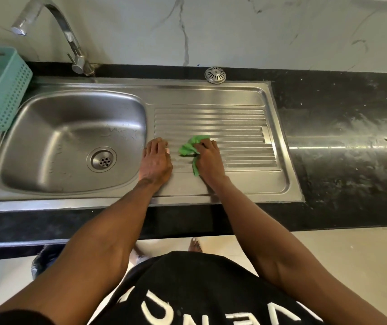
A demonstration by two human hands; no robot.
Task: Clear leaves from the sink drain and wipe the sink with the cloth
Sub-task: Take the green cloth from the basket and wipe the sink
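The steel sink (pixel 70 109) has a bowl on the left and a ribbed drainboard (pixel 234 127) on the right. Its round drain (pixel 102 159) shows bare metal holes with no leaves on it. My right hand (pixel 210 160) presses a crumpled green cloth (pixel 191 147) onto the near left part of the drainboard. Fingers together, my left hand (pixel 156 161) rests flat on the strip between bowl and drainboard, holding nothing.
A chrome tap (pixel 70 43) arches over the bowl's back left. A teal perforated basket (pixel 0 87) stands at the sink's left edge. A round metal strainer cap (pixel 215 75) lies behind the drainboard. Black stone counter (pixel 352 137) extends right.
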